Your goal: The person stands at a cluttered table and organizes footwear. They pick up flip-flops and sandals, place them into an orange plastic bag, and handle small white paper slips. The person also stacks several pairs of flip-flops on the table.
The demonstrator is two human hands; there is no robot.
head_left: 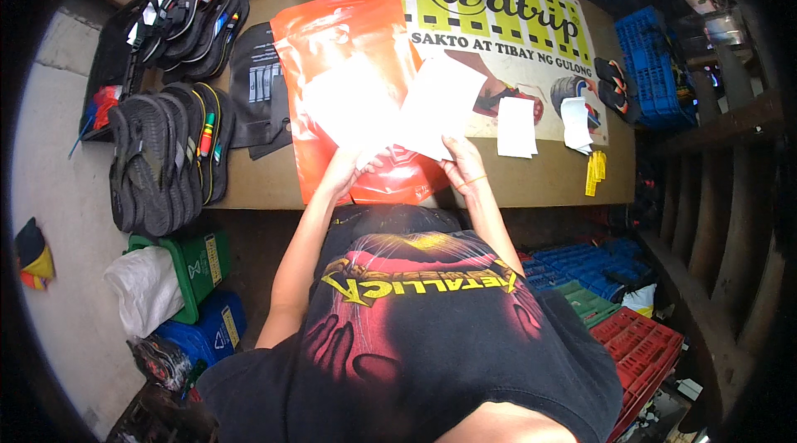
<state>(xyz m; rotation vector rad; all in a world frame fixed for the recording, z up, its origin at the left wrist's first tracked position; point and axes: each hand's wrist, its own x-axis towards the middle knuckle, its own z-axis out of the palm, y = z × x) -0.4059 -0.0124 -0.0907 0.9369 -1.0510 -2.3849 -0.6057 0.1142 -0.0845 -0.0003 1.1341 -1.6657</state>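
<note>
Left hand [355, 171], head view: fingers partly curled at the lower edge of a glare-whitened sheet [344, 102], closed on the paper, though glare blurs the exact contact. Right hand [463, 167]: thumb and fingers pinched on the lower edge of a second sheet [442, 98]. Both sheets overlie an orange pouch [332, 24] at the near edge of the table [257, 186]. Toward the right edge are white slips [516, 127] in two piles; near the near right corner, yellow tags [595, 171]. Dark slippers [154, 165] line the left edge.
</note>
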